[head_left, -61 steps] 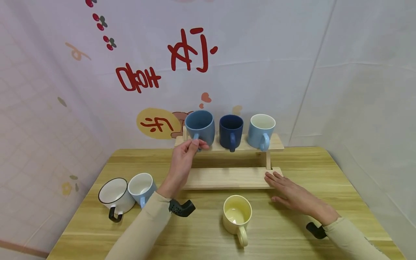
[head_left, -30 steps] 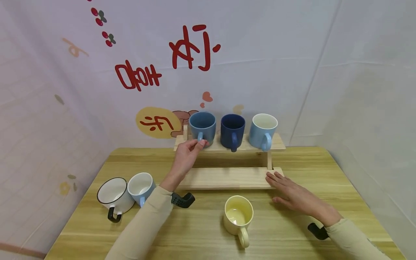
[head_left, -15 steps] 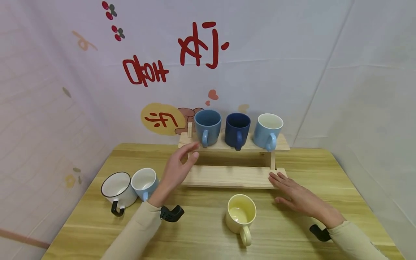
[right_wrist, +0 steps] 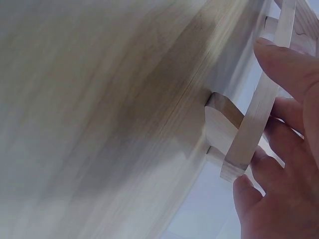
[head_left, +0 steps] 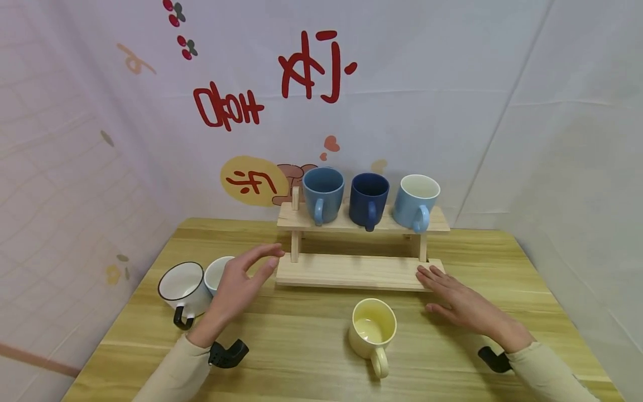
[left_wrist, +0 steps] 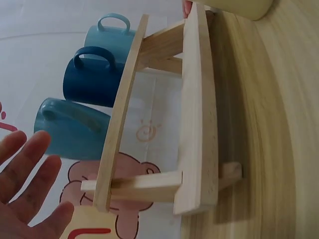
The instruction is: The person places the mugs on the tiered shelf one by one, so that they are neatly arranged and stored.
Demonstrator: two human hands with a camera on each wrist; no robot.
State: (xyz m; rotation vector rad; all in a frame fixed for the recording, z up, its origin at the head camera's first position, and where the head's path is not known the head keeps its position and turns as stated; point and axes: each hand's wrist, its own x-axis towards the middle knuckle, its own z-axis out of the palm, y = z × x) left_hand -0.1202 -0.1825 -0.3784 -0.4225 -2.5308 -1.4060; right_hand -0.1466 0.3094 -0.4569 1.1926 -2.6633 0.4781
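On the upper board of a two-tier wooden rack (head_left: 331, 270) stand three mugs in a row: a medium-blue mug (head_left: 324, 195) at the left, a navy mug (head_left: 369, 199) in the middle and a light-blue mug (head_left: 416, 201) at the right. Their handles face the front. My left hand (head_left: 242, 287) holds nothing and hovers left of the rack, thumb and fingers spread apart. In the left wrist view its fingers (left_wrist: 35, 177) are apart from the medium-blue mug. My right hand (head_left: 459, 304) rests its extended fingers on the right end of the lower board.
A yellow mug (head_left: 372, 326) stands on the table (head_left: 301, 357) in front of the rack. At the left, a white mug (head_left: 186, 290) with black rim and handle stands next to a pale-blue mug (head_left: 215, 273), partly hidden behind my left hand. A printed cloth (head_left: 402, 67) hangs behind.
My left hand has let go of the medium-blue mug's handle and moved down and left. That mug now stands on the upper board, slightly shifted right. The right hand stays in place.
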